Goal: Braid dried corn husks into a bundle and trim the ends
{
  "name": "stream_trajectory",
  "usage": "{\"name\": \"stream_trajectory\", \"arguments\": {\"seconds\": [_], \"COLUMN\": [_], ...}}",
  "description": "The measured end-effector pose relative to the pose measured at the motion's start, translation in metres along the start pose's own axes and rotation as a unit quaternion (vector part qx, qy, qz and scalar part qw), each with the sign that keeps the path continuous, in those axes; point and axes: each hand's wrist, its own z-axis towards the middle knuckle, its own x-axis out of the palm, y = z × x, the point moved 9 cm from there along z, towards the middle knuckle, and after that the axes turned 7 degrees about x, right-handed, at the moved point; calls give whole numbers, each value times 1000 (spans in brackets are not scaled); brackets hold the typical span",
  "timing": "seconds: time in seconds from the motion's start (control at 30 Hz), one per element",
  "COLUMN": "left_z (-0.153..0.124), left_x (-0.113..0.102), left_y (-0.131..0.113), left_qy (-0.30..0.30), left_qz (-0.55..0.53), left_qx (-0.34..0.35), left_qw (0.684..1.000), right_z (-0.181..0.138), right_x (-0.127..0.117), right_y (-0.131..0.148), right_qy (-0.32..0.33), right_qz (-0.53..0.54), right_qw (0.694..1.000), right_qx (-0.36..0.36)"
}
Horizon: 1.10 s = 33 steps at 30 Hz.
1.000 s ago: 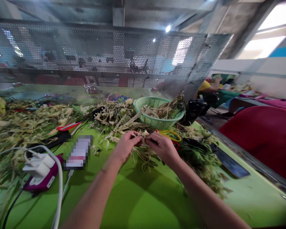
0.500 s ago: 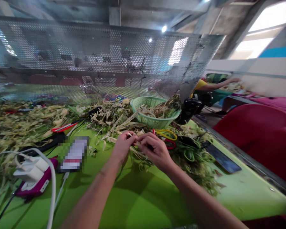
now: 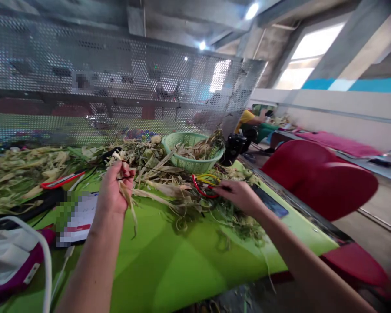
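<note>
My left hand (image 3: 112, 189) is raised palm up at the left of centre, its fingers curled round pale dried husk strips (image 3: 129, 200) that hang down past the palm. From near its fingertips a thin dark thread (image 3: 156, 168) stretches rightward over the pile. My right hand (image 3: 239, 195) is closed, fingertips against the red (image 3: 200, 188) and yellow loop handles (image 3: 210, 178), which look like scissors. What lies between its fingers is hidden. More dried husks (image 3: 169, 190) lie on the green tabletop (image 3: 169, 265) between both hands.
A green plastic basket (image 3: 195, 164) with dry husks stands behind. At left are a phone (image 3: 81, 217), a purple power block (image 3: 35, 269) with white cables and a red-edged cutter (image 3: 61, 179). Another phone (image 3: 272, 202) lies right, near a red chair (image 3: 316, 178). Perforated metal (image 3: 117, 104) borders the back.
My hands, close together before, are now wide apart. The left moved left with husk strips; the right moved right to the loop handles. The view has turned right.
</note>
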Motion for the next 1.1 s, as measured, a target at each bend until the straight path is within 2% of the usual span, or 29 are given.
{"name": "stream_trajectory", "arguments": {"seconds": [0.1,0.27,0.33,0.47,0.57,0.63,0.7,0.8,0.83,0.87,0.9,0.97,1.0,1.03,1.1], "left_z": [3,-1,-2,-1,0,2,2,-1,-4,-7,-11,-21,-26,-31,-40], "left_x": [-2,0,0,-1,-4,-5,-5,-6,-5,-3,-1,7,13,18,25], "left_y": [-14,-33,-41,-53,-62,-63,-57,-32,-20,-7,7,32,42,49,60], "left_qy": [-18,-29,-26,-14,-16,-19,-19,-20,-16,-7,2,35,66,85,117], "left_qz": [-29,-91,-104,-120,-123,-118,-97,-1,50,97,131,173,186,196,205], "left_qx": [18,39,52,62,76,79,75,57,45,34,16,-14,-18,-26,-41], "left_qw": [999,995,993,991,989,990,992,998,998,995,991,984,980,977,971], "right_z": [-2,8,14,25,32,35,36,40,40,35,31,25,23,20,16], "right_x": [-24,-69,-92,-136,-148,-143,-126,-75,-49,-31,-23,-28,-30,-30,-23], "right_y": [-39,-43,-37,-32,-32,-36,-44,-47,-42,-35,-25,2,21,42,81], "right_qy": [-39,-99,-142,-221,-247,-260,-253,-112,-8,60,79,34,15,7,25], "right_qz": [-85,-131,-82,113,194,180,124,54,0,-51,-95,-144,-133,-92,58], "right_qw": [994,985,985,966,946,945,955,990,999,997,992,989,991,995,996], "right_qx": [50,56,57,66,75,81,92,72,50,25,2,-14,-29,-47,-70]}}
